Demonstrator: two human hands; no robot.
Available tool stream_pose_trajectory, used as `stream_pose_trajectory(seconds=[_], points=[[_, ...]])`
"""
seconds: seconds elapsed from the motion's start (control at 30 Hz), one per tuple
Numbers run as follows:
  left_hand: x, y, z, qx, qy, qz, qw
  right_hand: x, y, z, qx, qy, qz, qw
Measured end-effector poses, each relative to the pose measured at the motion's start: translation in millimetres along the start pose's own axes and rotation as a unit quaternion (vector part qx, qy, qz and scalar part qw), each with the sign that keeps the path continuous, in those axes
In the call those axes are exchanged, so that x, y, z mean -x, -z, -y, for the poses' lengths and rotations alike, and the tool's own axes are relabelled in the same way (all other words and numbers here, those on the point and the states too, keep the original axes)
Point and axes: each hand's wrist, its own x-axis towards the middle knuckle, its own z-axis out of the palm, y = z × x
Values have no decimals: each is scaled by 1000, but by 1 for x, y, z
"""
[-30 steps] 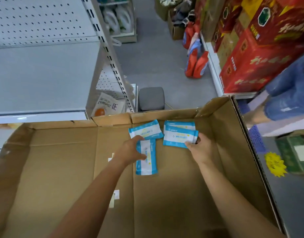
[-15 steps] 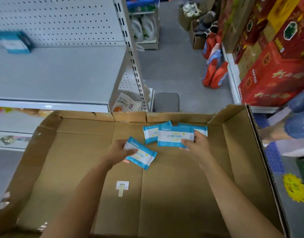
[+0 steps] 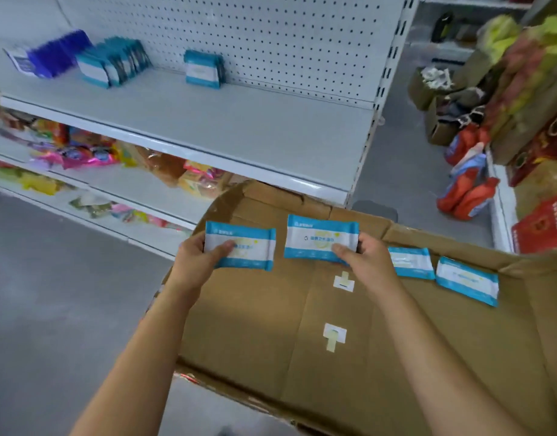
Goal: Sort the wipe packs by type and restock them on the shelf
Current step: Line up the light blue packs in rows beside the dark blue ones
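While the shelf [image 3: 239,130] rises up and left of the cardboard box [image 3: 302,341], the left hand [image 3: 193,261] sits nearer its standing row [image 3: 203,69]; it pinches the left pack [image 3: 250,247] and the right hand [image 3: 366,262] pinches the right pack [image 3: 318,236], both flat, white with blue bands, long axes sideways above the box, where two spare packs [image 3: 412,262] lie

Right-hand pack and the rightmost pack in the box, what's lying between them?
Another wipe pack, flat on the cardboard box floor, in the head view.

shelf [image 3: 255,130] bare right of standing packs [image 3: 203,69].
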Motion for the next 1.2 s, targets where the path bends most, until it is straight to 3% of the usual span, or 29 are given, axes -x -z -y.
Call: stream_pose_trajectory(seconds=[0.3,0.47,0.8,1.2], points=[[-12,229,18,64,-15,-96,993,18,-230,63,0,23,40,999],[-35,308,23,89,-5,-119,989,15,-312,90,-5,28,64,998],[-154,372,-3,88,-34,-87,992,-80,-409,134,-30,45,53,997],[-318,390,-93,64,-84,-4,994,-192,-445,199,-70,46,-63,995]])
